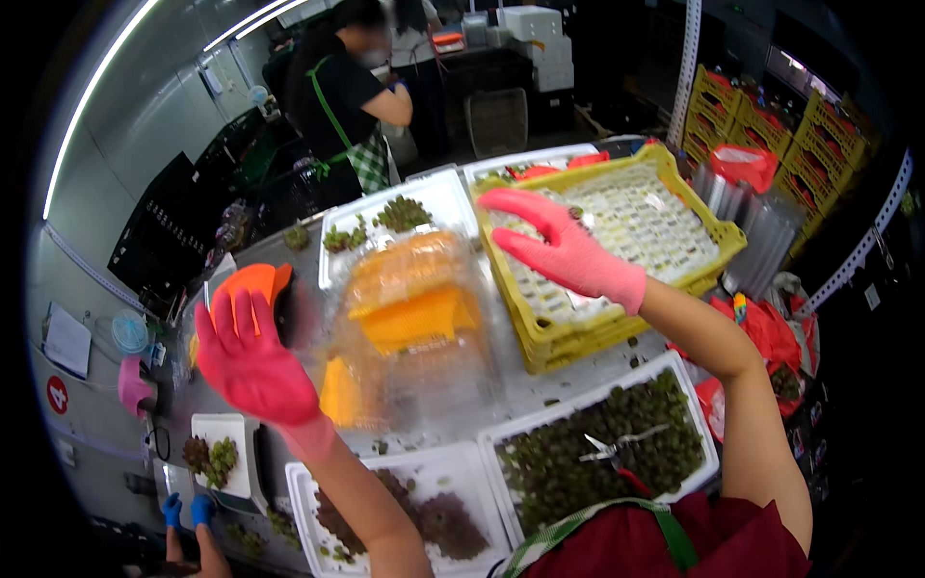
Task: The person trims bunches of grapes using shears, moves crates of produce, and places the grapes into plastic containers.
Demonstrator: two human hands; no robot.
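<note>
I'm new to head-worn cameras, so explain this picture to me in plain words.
There is no machine here, only a person wearing pink gloves. The camera sits on their head and looks down, so their forearms rise from below; its fisheye lens bends straight edges.

The left hand is raised, open. The right hand is spread above a yellow plastic crate. Neither seems to hold anything.

On the grey table, clear plastic packaging with orange-yellow pieces lies mid-picture. Nearer are a white tray of dark green leaves, with red-handled snips on top, and a white tray of reddish leaves. The blue gloves are someone else's.
</note>
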